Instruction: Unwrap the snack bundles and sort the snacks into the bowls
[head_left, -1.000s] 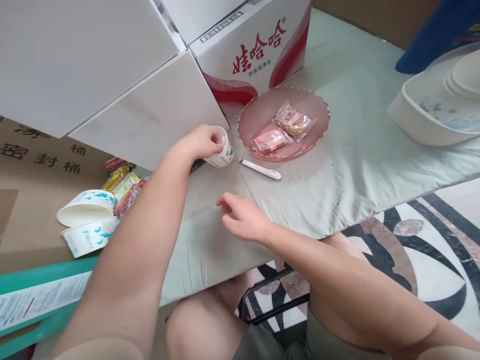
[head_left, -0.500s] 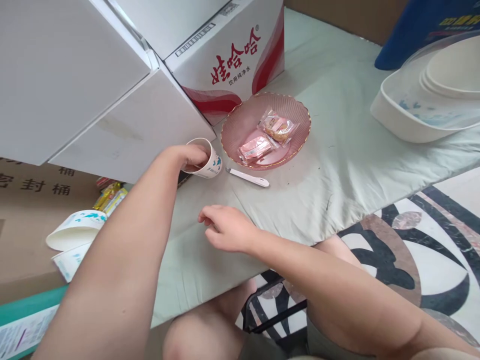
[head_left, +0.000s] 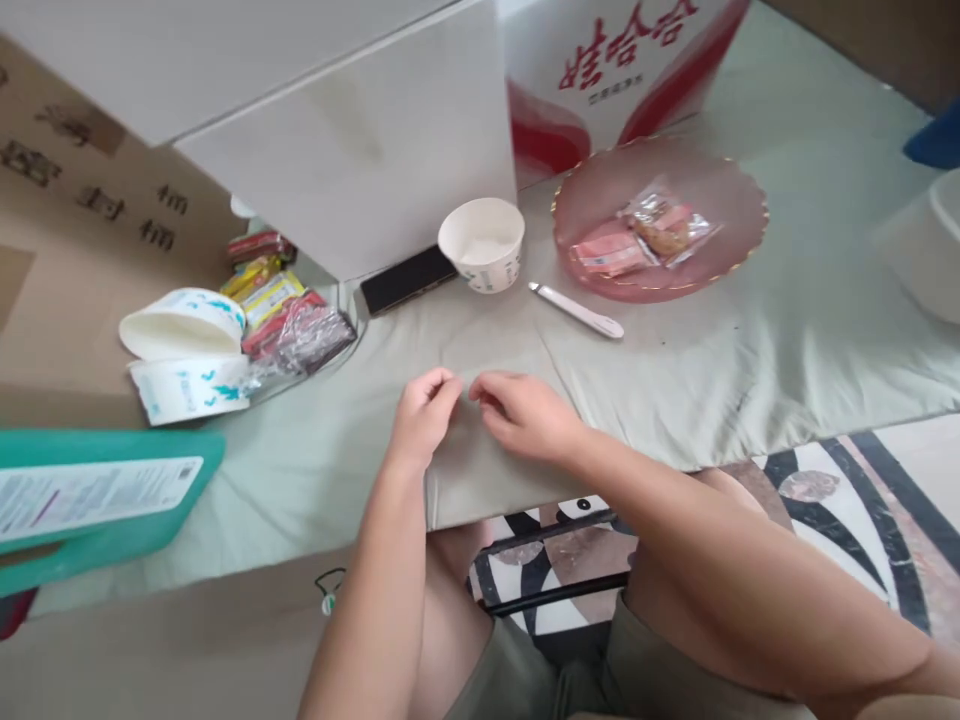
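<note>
In the head view, your left hand and right hand rest side by side on the pale green cloth-covered tabletop, fingertips nearly meeting, fingers loosely curled and holding nothing you can make out. Beyond them stands the white paper cup with blue print, upright and apart from both hands. Just right of it lies a slim white utility knife, then the pink ribbed glass plate with wrapped snacks. A black phone lies left of the cup.
</note>
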